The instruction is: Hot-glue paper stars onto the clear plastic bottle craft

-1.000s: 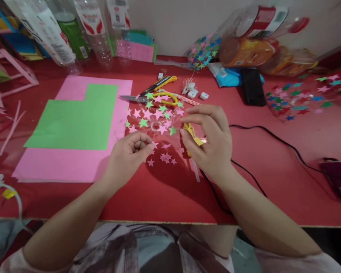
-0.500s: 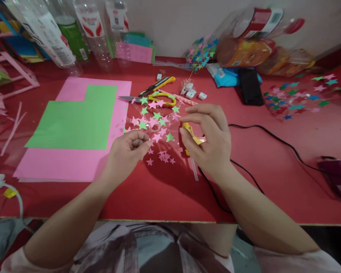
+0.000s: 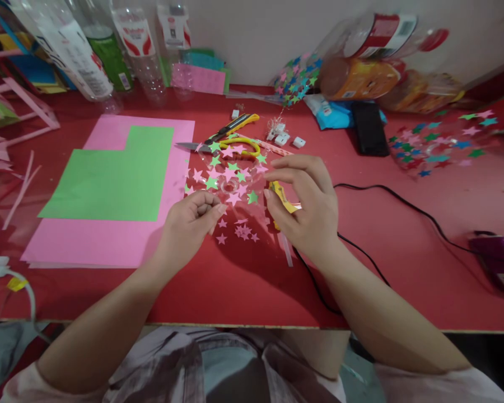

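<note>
A clear plastic piece (image 3: 229,185) with a round ring at its middle is covered in pink and green stars. My left hand (image 3: 195,218) is closed in a pinch at its near left edge; the exact bit between thumb and finger is hard to make out. My right hand (image 3: 308,204) is at the right edge, thumb and fingers curved and apart. Whether its fingertips touch the plastic I cannot tell. Under that hand lies a yellow glue gun (image 3: 282,196), partly hidden, with a translucent glue stick (image 3: 286,250). Loose pink stars (image 3: 244,230) lie in front of the piece.
Yellow-handled scissors (image 3: 239,148) and a cutter (image 3: 231,129) lie behind. Green paper (image 3: 113,179) rests on pink sheets (image 3: 84,243) at left. A black cord (image 3: 386,196) crosses at right, near a phone (image 3: 370,129). Bottles (image 3: 136,50) line the wall; small white lights (image 3: 281,137) lie behind.
The starred plastic piece has shifted and tilted very slightly. My right hand has edged a little left; my left hand has barely moved.
</note>
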`<action>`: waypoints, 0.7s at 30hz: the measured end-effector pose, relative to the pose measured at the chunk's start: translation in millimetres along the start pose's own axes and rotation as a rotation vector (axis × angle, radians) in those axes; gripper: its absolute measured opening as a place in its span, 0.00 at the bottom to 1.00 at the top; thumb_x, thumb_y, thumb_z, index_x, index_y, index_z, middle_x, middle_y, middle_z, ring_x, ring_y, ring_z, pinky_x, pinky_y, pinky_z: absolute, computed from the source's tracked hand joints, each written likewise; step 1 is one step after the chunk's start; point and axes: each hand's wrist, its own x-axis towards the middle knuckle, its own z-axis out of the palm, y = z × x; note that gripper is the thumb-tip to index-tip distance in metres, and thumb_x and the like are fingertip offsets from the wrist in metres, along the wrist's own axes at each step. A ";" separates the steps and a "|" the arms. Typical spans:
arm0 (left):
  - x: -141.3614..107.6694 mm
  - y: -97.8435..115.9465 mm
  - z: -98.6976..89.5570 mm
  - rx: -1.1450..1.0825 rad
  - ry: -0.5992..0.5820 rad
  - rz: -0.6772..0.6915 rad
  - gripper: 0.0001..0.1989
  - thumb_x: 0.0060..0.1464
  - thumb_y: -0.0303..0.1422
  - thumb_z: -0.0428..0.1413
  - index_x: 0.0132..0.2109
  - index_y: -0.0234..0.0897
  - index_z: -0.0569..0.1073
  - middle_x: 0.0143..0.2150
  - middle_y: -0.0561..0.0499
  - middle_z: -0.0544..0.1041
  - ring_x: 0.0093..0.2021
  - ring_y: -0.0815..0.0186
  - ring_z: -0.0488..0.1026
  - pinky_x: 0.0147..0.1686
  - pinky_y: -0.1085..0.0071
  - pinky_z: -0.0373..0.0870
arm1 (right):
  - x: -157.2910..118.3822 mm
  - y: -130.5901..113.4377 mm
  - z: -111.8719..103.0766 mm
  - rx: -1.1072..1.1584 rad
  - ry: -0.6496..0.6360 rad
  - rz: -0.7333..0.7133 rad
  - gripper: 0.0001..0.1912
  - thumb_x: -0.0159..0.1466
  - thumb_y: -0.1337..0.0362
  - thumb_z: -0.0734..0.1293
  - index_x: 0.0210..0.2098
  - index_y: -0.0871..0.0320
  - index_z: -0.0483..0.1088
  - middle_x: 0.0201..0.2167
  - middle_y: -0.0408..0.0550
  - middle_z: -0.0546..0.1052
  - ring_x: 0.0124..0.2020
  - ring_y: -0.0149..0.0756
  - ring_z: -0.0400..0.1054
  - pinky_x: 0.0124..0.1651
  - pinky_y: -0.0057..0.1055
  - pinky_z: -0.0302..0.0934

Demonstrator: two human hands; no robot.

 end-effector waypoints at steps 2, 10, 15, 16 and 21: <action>0.7 -2.0 -0.1 0.002 -0.003 0.018 0.05 0.55 0.33 0.54 0.32 0.37 0.68 0.18 0.61 0.62 0.16 0.77 0.55 0.17 0.78 0.51 | -0.1 0.2 -0.1 0.002 0.004 -0.003 0.09 0.62 0.69 0.64 0.41 0.52 0.70 0.44 0.50 0.74 0.46 0.43 0.69 0.49 0.44 0.64; -0.6 -5.2 1.5 0.109 0.059 0.183 0.08 0.57 0.35 0.53 0.32 0.38 0.66 0.20 0.60 0.62 0.19 0.75 0.57 0.21 0.77 0.55 | -0.4 3.5 1.5 0.028 0.002 -0.019 0.08 0.61 0.69 0.64 0.40 0.53 0.70 0.43 0.49 0.73 0.45 0.41 0.69 0.49 0.42 0.65; -0.9 -11.6 -0.5 0.410 0.145 0.398 0.08 0.60 0.35 0.49 0.34 0.38 0.69 0.22 0.58 0.66 0.22 0.74 0.62 0.25 0.77 0.59 | -0.2 3.6 1.4 0.032 -0.005 -0.014 0.08 0.61 0.69 0.64 0.40 0.53 0.69 0.42 0.49 0.74 0.45 0.41 0.70 0.49 0.42 0.65; -0.6 -13.7 -1.1 0.472 0.164 0.448 0.08 0.61 0.34 0.49 0.36 0.38 0.70 0.23 0.57 0.69 0.23 0.74 0.63 0.25 0.77 0.59 | -0.1 3.6 1.3 0.033 -0.004 -0.018 0.08 0.61 0.69 0.64 0.40 0.53 0.69 0.42 0.49 0.74 0.45 0.41 0.70 0.49 0.42 0.65; 0.7 -20.2 -3.0 0.643 0.236 0.620 0.11 0.62 0.34 0.48 0.44 0.38 0.75 0.35 0.52 0.80 0.29 0.72 0.73 0.30 0.76 0.65 | -0.1 3.6 1.0 0.025 0.000 -0.029 0.08 0.61 0.69 0.64 0.40 0.54 0.69 0.43 0.50 0.73 0.46 0.40 0.69 0.49 0.41 0.65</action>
